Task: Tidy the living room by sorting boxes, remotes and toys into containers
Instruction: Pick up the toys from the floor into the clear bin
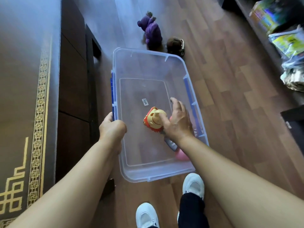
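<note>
The task seems to be at an early stage. In the middle of the frame the clear plastic storage bin with blue side latches (164, 66) holds only a few things: a yellow and red toy figure (153, 120), a dark remote control (171, 143) and something pink (181, 156) at its lower right corner. The left hand (111, 127) grips the bin's left rim. The right hand (176, 122) is inside, fingers spread and relaxed, just beside the toy figure, holding nothing. Still outside, at the upper centre, lie a purple plush bear (152, 31) and a small brown toy (175, 45) on the wooden floor (230, 96); colourful boxes (269, 15) wait at the upper right. A small white label (145, 102) on the bin's bottom is too blurred to read.
</note>
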Demonstrator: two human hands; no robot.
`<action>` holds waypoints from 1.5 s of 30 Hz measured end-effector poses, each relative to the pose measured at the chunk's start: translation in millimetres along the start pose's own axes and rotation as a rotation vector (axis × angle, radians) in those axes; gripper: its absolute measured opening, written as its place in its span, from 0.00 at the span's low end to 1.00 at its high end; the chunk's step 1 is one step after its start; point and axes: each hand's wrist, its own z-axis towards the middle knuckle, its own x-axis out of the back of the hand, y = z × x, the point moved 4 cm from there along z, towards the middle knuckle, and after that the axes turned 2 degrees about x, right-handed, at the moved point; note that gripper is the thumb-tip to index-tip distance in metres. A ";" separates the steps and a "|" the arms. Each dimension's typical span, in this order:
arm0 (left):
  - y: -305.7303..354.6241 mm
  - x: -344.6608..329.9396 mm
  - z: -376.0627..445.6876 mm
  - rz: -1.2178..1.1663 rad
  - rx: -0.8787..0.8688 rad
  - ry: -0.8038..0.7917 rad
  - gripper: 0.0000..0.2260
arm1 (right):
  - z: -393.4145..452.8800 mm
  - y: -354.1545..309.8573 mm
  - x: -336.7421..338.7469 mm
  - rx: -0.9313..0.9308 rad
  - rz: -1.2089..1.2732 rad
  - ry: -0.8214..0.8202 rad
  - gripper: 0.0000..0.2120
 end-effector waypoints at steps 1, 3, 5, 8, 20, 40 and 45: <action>1.9 -5.5 6.4 0.011 -0.004 0.018 0.29 | 8.0 9.1 2.8 0.001 0.006 0.053 0.28; 5.6 -13.1 21.6 0.047 -0.033 0.042 0.28 | 19.0 29.1 7.6 -0.021 0.027 0.160 0.25; 0.5 -25.6 41.9 0.070 -0.049 0.064 0.27 | 29.9 62.7 6.9 -0.057 0.043 0.254 0.25; -10.4 -34.1 77.2 0.081 -0.085 0.075 0.28 | 44.7 115.3 -0.1 -0.150 0.067 0.315 0.25; -32.8 -77.9 171.4 0.118 -0.161 0.073 0.20 | 71.9 276.8 -104.0 -0.546 -0.239 -0.084 0.30; -6.8 -69.9 117.4 0.086 -0.083 0.115 0.25 | 88.0 109.1 -26.9 -0.004 -0.032 0.109 0.18; 17.9 -63.9 74.6 0.001 0.008 0.133 0.24 | 65.3 47.6 -14.4 0.023 -0.015 -0.337 0.23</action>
